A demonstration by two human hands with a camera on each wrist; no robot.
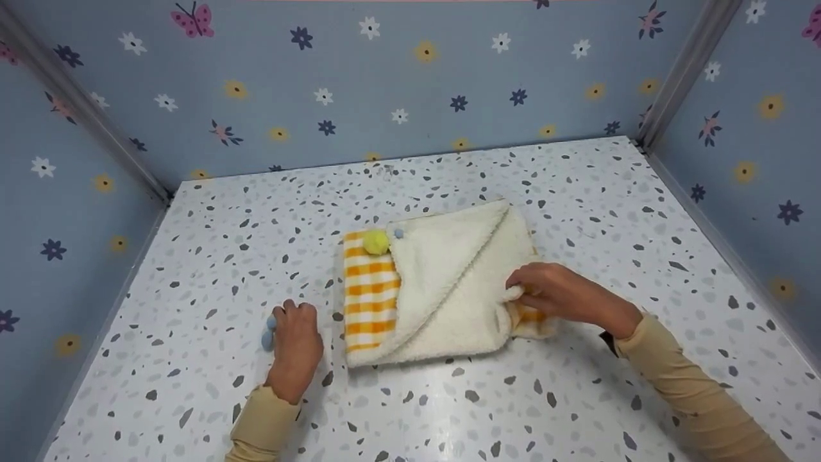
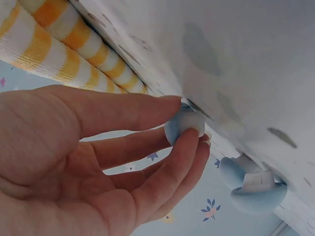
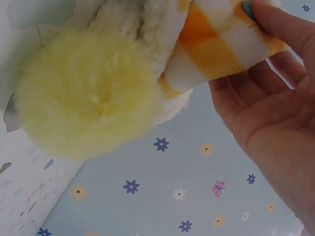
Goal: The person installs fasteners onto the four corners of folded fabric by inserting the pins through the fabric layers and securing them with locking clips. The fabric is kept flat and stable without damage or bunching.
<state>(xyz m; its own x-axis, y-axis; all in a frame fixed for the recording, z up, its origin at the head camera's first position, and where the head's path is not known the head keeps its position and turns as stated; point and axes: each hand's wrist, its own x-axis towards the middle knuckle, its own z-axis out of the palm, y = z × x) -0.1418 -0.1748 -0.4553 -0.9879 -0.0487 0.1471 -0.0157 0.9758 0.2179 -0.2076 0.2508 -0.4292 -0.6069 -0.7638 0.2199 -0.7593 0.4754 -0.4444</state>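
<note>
A folded blanket [image 1: 442, 289], fleecy white on one side and orange-and-white checked on the other, lies mid-table. At its right edge my right hand [image 1: 558, 292] pinches the cloth; in the right wrist view a checked flap [image 3: 211, 44] is between thumb and fingers, with a small blue piece [image 3: 247, 9] at the thumb tip. A fluffy yellow pompom [image 3: 93, 93] is beside that flap. To the blanket's left, my left hand [image 1: 297, 340] pinches a small round blue-and-white clip [image 2: 189, 123] close to the table. Similar clips [image 2: 258, 191] lie beside it.
Another yellow pompom [image 1: 376, 242] and a blue dot-like piece [image 1: 398, 233] sit at the blanket's upper left. The speckled white table [image 1: 256, 224] is bounded by flower-patterned blue panels [image 1: 385, 77] at the back and both sides.
</note>
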